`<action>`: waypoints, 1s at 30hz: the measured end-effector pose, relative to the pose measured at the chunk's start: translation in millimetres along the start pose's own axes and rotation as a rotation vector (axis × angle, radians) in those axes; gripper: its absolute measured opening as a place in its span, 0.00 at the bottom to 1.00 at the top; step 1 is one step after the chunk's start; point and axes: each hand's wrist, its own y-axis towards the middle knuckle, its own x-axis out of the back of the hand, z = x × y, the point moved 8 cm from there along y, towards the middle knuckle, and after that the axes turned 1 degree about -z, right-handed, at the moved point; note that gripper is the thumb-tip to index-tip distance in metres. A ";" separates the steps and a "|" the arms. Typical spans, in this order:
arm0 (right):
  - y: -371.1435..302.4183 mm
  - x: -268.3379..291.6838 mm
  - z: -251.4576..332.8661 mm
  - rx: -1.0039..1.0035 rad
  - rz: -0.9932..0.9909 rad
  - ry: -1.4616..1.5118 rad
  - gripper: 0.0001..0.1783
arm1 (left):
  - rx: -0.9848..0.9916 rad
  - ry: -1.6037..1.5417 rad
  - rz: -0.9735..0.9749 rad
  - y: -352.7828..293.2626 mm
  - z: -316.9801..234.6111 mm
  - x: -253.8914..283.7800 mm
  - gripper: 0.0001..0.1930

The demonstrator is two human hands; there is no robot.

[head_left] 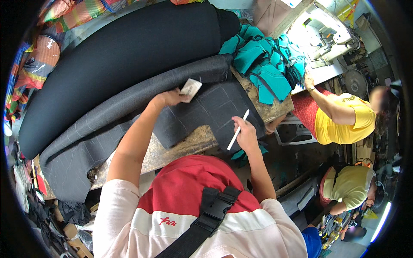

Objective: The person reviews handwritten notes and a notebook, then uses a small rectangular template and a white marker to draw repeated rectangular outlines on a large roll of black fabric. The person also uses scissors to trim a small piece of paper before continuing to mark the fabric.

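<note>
Dark grey fabric (185, 118) with pale marked lines is spread over a worn wooden table (200, 139). Along its far side the same fabric is rolled up. My left hand (171, 98) grips a small off-white rectangular block (191, 90) by one end, over the fabric beside the roll. Whether the block touches the cloth I cannot tell. In my right hand (246, 132) is a slim white pen (238, 130), held slanted above the fabric's right part, its upper end pointing away from me. My fingers are closed around both things.
A big black roll (129, 64) lies behind the fabric. Teal cut pieces (262, 64) are heaped at the table's far right. A person in yellow (344, 118) sits at a sewing machine (329, 49). Another person (350, 185) bends over farther right. Dark scraps (73, 213) lie at lower left.
</note>
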 end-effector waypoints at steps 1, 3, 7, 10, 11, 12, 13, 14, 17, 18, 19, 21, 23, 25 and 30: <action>4.8 2.1 5.1 0.057 -0.038 0.018 0.17 | -0.064 0.130 0.004 -7.8 -10.9 -7.1 0.46; 11.2 0.0 17.7 0.236 -0.090 -0.044 0.17 | -0.167 0.021 0.056 -23.7 -24.5 -23.2 0.40; 7.8 -26.4 7.8 0.230 0.047 -0.168 0.16 | -0.254 -0.239 0.014 -45.6 -24.9 -24.7 0.35; -9.1 -33.5 -0.8 0.230 0.092 -0.227 0.15 | -0.180 -0.482 -0.079 -59.3 -3.4 -4.0 0.30; -14.4 -34.0 -2.7 0.228 0.094 -0.214 0.15 | -0.162 -0.447 -0.148 -64.0 3.0 8.2 0.30; -18.1 -35.2 -5.1 0.216 0.104 -0.201 0.16 | -0.149 -0.420 -0.208 -68.9 9.0 21.8 0.30; -20.8 -34.0 -4.1 0.244 0.080 -0.209 0.15 | -0.168 -0.464 -0.221 -72.3 9.6 30.8 0.31; -21.5 -34.1 -5.7 0.240 0.077 -0.213 0.15 | -0.209 -0.530 -0.240 -75.5 8.5 41.6 0.31; -18.9 -34.7 -8.5 0.237 0.086 -0.207 0.15 | -0.113 -0.508 -0.280 -76.2 16.7 64.6 0.36; -17.0 -34.6 -9.9 0.234 0.095 -0.202 0.15 | -0.130 -0.519 -0.273 -75.3 15.9 70.9 0.37; -15.2 -34.2 -12.0 0.223 0.105 -0.198 0.15 | -0.146 -0.530 -0.305 -74.9 16.3 77.4 0.37; -11.6 -31.6 -12.5 0.246 0.090 -0.202 0.15 | -0.138 -0.466 -0.346 -70.4 16.4 83.9 0.36; -6.5 -31.7 -14.7 0.246 0.094 -0.215 0.15 | -0.153 -0.446 -0.361 -68.2 15.0 82.3 0.35; 2.8 -33.1 -15.8 0.258 0.081 -0.237 0.14 | -0.161 -0.449 -0.378 -67.9 13.3 77.6 0.34; 31.6 -35.5 -25.6 0.242 0.095 -0.284 0.15 | -0.210 -0.508 -0.385 -80.0 11.7 55.0 0.32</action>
